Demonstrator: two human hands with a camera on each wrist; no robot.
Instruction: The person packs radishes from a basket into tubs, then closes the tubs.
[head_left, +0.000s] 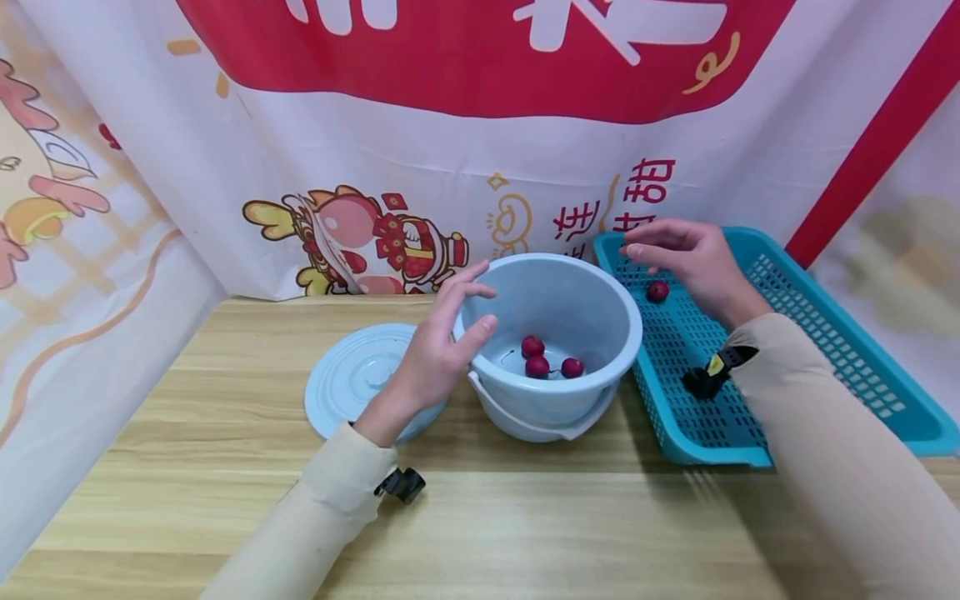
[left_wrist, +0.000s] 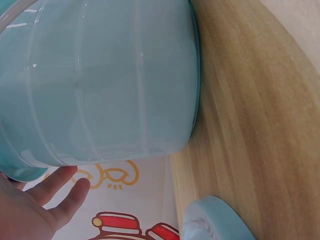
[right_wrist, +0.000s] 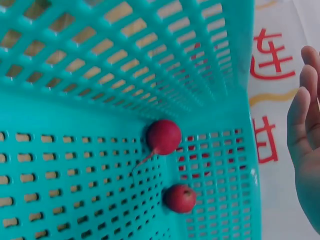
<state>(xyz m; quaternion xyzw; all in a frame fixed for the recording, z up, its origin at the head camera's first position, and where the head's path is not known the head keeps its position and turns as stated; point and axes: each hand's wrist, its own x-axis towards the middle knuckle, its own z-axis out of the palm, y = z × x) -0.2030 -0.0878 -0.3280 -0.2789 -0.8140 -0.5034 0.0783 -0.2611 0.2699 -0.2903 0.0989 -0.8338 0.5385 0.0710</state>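
A light blue bucket point(head_left: 555, 408) stands upright on the table with three red radishes point(head_left: 536, 367) on its floor. My left hand point(head_left: 442, 342) is at the bucket's left rim, its fingers and thumb extended and loosely bent; in the left wrist view, fingers point(left_wrist: 55, 200) show beside the bucket's wall. Over the back of a teal basket point(head_left: 667, 425) hovers my right hand point(head_left: 693, 262), fingers loosely bent with nothing seen between them. In the right wrist view, two radishes point(right_wrist: 164, 137) lie inside the basket near its end wall, below that hand.
A round light blue lid point(head_left: 345, 383) lies on the wooden table point(head_left: 465, 533) left of the bucket, partly behind the left forearm. Close behind everything hangs a printed white and red cloth point(head_left: 420, 150). The bucket's handle point(head_left: 525, 423) hangs down at the front.
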